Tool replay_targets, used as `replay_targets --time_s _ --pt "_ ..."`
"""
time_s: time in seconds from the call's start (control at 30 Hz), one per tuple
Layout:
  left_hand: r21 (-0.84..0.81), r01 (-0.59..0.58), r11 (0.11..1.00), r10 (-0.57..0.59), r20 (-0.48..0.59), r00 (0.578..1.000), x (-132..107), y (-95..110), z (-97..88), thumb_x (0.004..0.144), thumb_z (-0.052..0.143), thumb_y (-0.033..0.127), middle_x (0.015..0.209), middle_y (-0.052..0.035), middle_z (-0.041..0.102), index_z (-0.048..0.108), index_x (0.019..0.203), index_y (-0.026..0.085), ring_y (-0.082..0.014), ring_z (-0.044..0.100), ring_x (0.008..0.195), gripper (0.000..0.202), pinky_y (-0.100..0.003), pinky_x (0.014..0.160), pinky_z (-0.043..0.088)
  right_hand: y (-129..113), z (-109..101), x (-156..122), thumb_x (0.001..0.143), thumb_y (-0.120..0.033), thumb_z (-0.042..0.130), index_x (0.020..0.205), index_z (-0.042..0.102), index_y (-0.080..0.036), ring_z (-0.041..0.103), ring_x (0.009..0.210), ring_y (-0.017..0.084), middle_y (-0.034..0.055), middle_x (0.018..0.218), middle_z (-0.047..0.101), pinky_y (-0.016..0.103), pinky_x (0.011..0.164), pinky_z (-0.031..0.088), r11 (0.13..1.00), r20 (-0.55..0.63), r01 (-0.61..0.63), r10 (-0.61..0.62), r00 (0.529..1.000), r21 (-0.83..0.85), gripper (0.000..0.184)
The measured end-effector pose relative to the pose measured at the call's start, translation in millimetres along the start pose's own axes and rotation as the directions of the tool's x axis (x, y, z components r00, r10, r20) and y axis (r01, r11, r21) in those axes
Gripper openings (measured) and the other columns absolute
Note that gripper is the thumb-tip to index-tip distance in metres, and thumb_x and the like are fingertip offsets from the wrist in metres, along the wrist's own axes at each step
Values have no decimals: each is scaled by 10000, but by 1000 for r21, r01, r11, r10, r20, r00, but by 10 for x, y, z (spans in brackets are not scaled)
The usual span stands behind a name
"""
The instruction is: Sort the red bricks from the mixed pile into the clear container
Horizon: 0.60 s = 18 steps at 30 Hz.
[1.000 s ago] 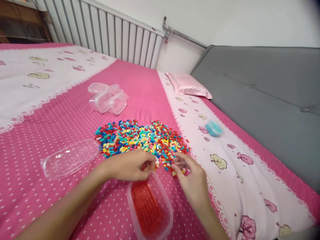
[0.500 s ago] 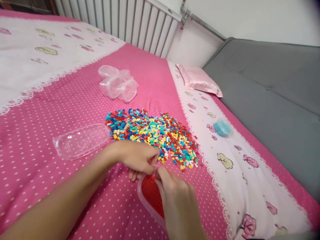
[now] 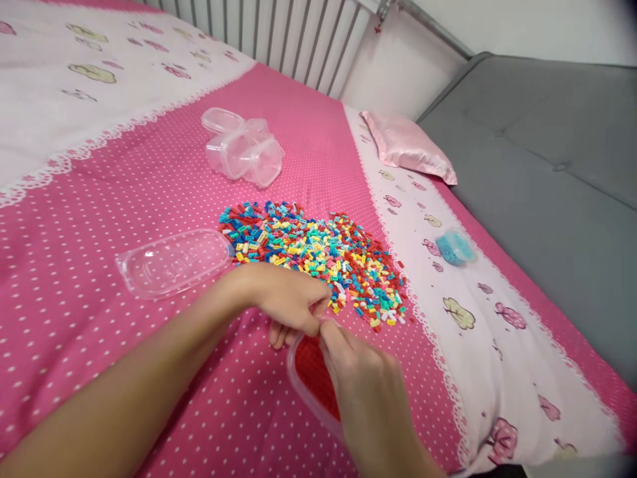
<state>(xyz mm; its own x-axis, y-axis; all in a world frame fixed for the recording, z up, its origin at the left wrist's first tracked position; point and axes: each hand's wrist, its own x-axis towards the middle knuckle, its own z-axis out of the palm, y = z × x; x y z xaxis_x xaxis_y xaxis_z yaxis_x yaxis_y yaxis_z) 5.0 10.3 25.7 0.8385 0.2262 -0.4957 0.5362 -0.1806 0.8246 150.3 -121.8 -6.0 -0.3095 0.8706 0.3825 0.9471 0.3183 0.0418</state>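
Note:
A clear plastic box (image 3: 309, 410) with a rounded end lies tilted near the front, its inside filled with red pieces (image 3: 316, 372). My left hand (image 3: 286, 299) is closed at the box's far end, thumb and forefinger pinching by the rim, other fingers curled underneath. My right hand (image 3: 365, 375) covers the right side of the box, its fingertips pinched at the same end and meeting the left thumb. What lies between the fingertips is mostly hidden. Just beyond the hands spreads a pile of small multicoloured plastic bricks (image 3: 318, 252).
A clear lid (image 3: 174, 263) lies left of the pile. Behind it sit several clear empty boxes (image 3: 245, 149). A small box with blue contents (image 3: 455, 247) stands at the right. A pink pillow (image 3: 408, 145) rests by the grey headboard (image 3: 542, 146). All lies on a polka-dot bedspread (image 3: 164, 192).
The view has shifted slightly, so everything sits a little higher and further right. My hands stay at the box's far end, the right fingertips now closer to the left thumb.

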Motion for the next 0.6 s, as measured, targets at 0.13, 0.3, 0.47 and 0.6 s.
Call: replay_targets --time_s 0.13,0.3,0.47,0.6 --pt "-1 22 1000 -22 0 1000 4 13 10 772 502 77 439 71 571 464 746 225 -151 613 416 155 -223 443 481 14 18 26 1019 -101 271 748 544 -257 563 430 174 9 547 620 323 443 215 1000 -37 21 -21 999 0 415" --pt "-7 9 1000 -9 -10 1000 10 4 13 784 490 65 426 92 552 463 782 227 -140 602 391 165 -213 427 482 8 22 31 1018 -100 268 754 565 -262 581 443 171 11 566 649 315 445 251 1000 -53 20 -19 998 5 429" --pt "0 11 1000 -11 9 1000 7 -5 5 774 514 89 450 83 582 525 853 197 -149 634 423 134 -211 439 486 -7 -43 26 980 -46 295 760 593 -243 619 468 169 -3 583 661 308 452 310 1000 -45 12 -12 999 -6 419" --pt "3 27 1000 -27 10 1000 15 0 9 789 506 97 456 66 603 570 925 170 -162 644 436 167 -215 443 489 22 -130 -21 979 -39 327 841 649 -209 638 511 169 -1 622 672 298 486 363 999 -66 42 -42 997 0 389"
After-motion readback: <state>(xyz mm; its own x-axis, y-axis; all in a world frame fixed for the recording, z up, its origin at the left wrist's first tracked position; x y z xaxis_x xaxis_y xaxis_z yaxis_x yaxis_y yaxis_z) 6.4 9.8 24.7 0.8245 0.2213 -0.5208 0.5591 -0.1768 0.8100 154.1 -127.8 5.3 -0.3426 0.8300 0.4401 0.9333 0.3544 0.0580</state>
